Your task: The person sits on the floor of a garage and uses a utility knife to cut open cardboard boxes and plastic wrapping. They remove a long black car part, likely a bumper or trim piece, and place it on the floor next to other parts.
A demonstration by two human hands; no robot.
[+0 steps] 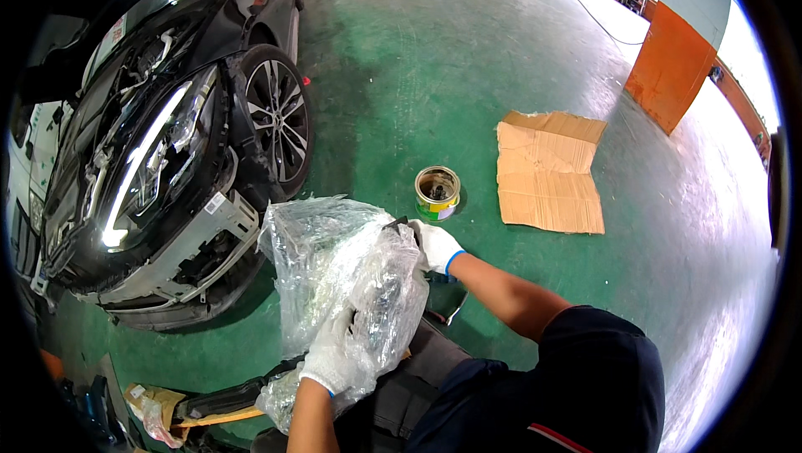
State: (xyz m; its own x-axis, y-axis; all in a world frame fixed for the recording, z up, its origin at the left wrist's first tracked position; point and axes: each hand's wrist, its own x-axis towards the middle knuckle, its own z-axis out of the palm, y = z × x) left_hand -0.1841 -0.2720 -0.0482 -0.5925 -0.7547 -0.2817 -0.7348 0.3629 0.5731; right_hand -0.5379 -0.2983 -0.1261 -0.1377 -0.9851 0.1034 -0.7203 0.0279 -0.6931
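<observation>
A large, crumpled bundle of clear plastic wrap (342, 244) lies across my lap and in front of me. Dark parts of something inside show through it, but I cannot make out its kind. My left hand (332, 354), in a white knit glove, grips the near part of the wrap, its fingertips partly lost among the folds. At the bundle's far right edge, my right hand (436, 246), gloved in white with a blue cuff, is closed on the wrap beside a black edge that pokes out. Its fingertips are mostly hidden.
A dark car (192, 111) with its front bumper off stands at left, its wheel (276, 115) facing me. Just beyond my right hand is an opened tin can (437, 192). Flattened cardboard (551, 173) lies to the right; an orange-and-grey pillar (672, 69) rises farther off. Long black trim (230, 399) lies at lower left.
</observation>
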